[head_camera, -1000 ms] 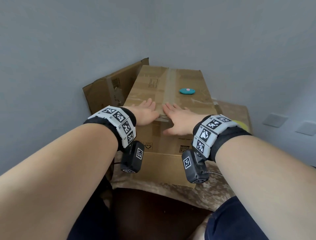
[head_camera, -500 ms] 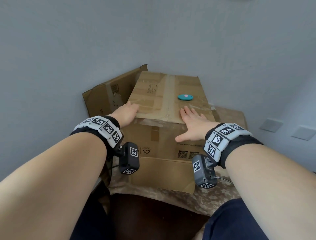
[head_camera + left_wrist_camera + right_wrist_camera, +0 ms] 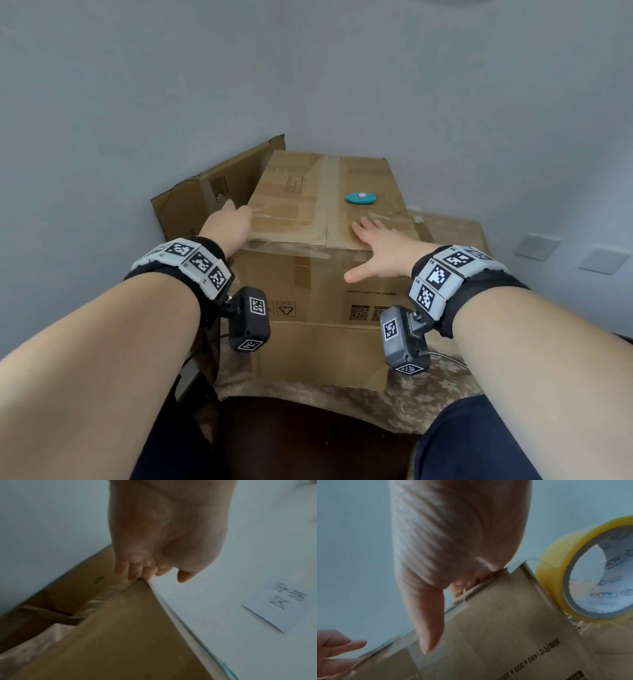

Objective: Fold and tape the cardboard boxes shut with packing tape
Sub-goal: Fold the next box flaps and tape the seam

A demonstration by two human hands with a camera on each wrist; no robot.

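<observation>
Cardboard box (image 3: 325,219) fills the middle of the head view, its top flaps closed flat and a strip of clear tape running down the centre seam and over the near edge onto the front face. More glossy tape crosses the top near that edge. The front face carries printed handling symbols and QR-style codes low down. The box sits on a mottled beige cloth (image 3: 394,401).

Left hand (image 3: 227,224) lies at the box's near left corner, fingers straight and together; the left wrist view shows the fingertips (image 3: 132,573) touching that corner where crinkled tape shines, a detail hidden from the head camera. Right hand (image 3: 380,250) rests flat on the top near the right of the near edge, fingers spread and straight, thumb pointing left over the front face. Neither hand grips anything.

Only the right wrist view shows the yellow tape roll (image 3: 583,573), at the right of the frame just beside the box's side, standing on another piece of cardboard. A teal oval object (image 3: 360,197) lies on the box top, right of the seam. A second, open box (image 3: 205,198) stands behind at the left, against the grey wall (image 3: 308,68).
</observation>
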